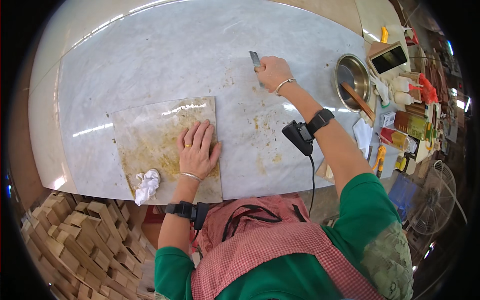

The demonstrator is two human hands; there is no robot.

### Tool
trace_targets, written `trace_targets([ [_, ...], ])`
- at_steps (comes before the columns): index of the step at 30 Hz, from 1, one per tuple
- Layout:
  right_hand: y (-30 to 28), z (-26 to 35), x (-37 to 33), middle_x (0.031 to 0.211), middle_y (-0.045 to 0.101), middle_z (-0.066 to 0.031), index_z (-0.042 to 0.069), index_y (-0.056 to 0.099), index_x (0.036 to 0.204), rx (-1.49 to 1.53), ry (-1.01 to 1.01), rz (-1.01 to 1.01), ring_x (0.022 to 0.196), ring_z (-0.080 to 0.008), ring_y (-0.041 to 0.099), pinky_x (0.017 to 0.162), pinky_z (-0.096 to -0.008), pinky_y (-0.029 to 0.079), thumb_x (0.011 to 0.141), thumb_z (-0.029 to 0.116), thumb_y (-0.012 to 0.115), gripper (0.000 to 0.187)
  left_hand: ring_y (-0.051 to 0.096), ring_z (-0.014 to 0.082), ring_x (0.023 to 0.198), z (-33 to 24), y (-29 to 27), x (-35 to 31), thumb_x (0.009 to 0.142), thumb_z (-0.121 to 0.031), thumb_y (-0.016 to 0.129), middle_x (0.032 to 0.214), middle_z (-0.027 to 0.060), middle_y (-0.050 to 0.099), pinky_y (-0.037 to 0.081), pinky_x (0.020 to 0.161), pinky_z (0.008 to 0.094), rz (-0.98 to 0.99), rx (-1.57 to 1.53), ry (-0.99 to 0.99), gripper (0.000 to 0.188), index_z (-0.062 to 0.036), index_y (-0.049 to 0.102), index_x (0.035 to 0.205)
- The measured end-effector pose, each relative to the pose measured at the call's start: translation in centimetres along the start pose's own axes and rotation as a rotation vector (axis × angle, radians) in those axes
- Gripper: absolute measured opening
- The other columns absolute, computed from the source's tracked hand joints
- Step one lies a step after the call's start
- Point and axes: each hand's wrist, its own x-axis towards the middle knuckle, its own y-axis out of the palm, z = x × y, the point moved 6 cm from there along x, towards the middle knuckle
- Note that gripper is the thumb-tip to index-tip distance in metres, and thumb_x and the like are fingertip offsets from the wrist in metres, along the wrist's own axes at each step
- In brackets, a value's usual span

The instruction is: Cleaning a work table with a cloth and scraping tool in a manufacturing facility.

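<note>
My left hand (197,150) lies flat on a square, pale board (145,117) smeared with brown-yellow stains, its fingers stretched out. A crumpled white tissue (148,187) sits at that board's near left corner. Farther off to the right, my right hand (274,73) is closed round a scraper (254,58) with a flat metal blade. The blade points up and away, over the grey marbled tabletop (175,55); whether it touches the surface I cannot tell. Brown specks and smears mark the tabletop below and beside this hand.
A steel bowl (346,75) with a wooden strip (356,100) leaning in it stands at the right. Beyond it are a phone (389,59), white bottles (402,84) and packets. A fan (432,197) stands lower right. Wooden pieces (82,225) are stacked lower left.
</note>
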Motion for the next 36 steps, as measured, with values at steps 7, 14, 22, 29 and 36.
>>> trace_targets([
  [7, 3.6, 0.6, -6.7, 0.077, 0.063, -0.0183, 0.005, 0.062, 0.082, -0.203, -0.163, 0.114, 0.076, -0.034, 0.061, 0.067, -0.0428, 0.048, 0.076, 0.019, 0.052, 0.018, 0.041, 0.024, 0.116, 0.2, 0.3, -0.1, 0.076, -0.024, 0.06, 0.123, 0.0059, 0.048, 0.027, 0.098, 0.0419, 0.014, 0.016, 0.006, 0.044, -0.0056, 0.051, 0.115],
  [14, -1.2, -3.7, -4.3, 0.077, 0.062, -0.0151, 0.01, 0.059, 0.083, -0.269, -0.077, 0.145, 0.073, -0.0326, 0.061, 0.063, -0.0422, 0.047, 0.078, 0.02, 0.05, 0.015, 0.041, 0.024, 0.117, -0.2, 0.4, 0.2, 0.077, -0.025, 0.06, 0.124, 0.0056, 0.048, 0.027, 0.099, 0.0422, 0.009, 0.022, 0.015, 0.043, -0.0063, 0.051, 0.115],
  [22, 1.3, -0.4, -3.2, 0.074, 0.061, -0.0168, 0.006, 0.057, 0.073, -0.195, -0.059, 0.191, 0.072, -0.0318, 0.06, 0.064, -0.0416, 0.047, 0.078, 0.023, 0.053, 0.018, 0.041, 0.0248, 0.117, -0.5, 0.2, 0.3, 0.076, -0.027, 0.061, 0.124, 0.0059, 0.048, 0.026, 0.099, 0.0419, 0.02, 0.008, 0.005, 0.045, -0.0066, 0.05, 0.115],
  [29, 1.1, 2.4, -1.3, 0.071, 0.061, -0.0176, 0.005, 0.06, 0.075, -0.127, -0.127, 0.076, 0.072, -0.0326, 0.06, 0.067, -0.0417, 0.047, 0.075, 0.022, 0.055, 0.017, 0.041, 0.024, 0.116, 0.0, 0.0, -0.2, 0.075, -0.03, 0.063, 0.122, 0.0065, 0.048, 0.026, 0.099, 0.0418, 0.023, 0.024, -0.009, 0.048, -0.0062, 0.05, 0.114],
  [36, 6.5, 8.3, -1.7, 0.069, 0.061, -0.0165, 0.005, 0.062, 0.074, -0.167, -0.232, 0.014, 0.071, -0.0329, 0.06, 0.066, -0.0402, 0.048, 0.073, 0.024, 0.057, 0.02, 0.041, 0.0239, 0.117, 0.0, 0.3, 0.5, 0.076, -0.028, 0.062, 0.122, 0.0063, 0.049, 0.026, 0.099, 0.0417, 0.022, 0.008, -0.002, 0.045, -0.0062, 0.05, 0.114],
])
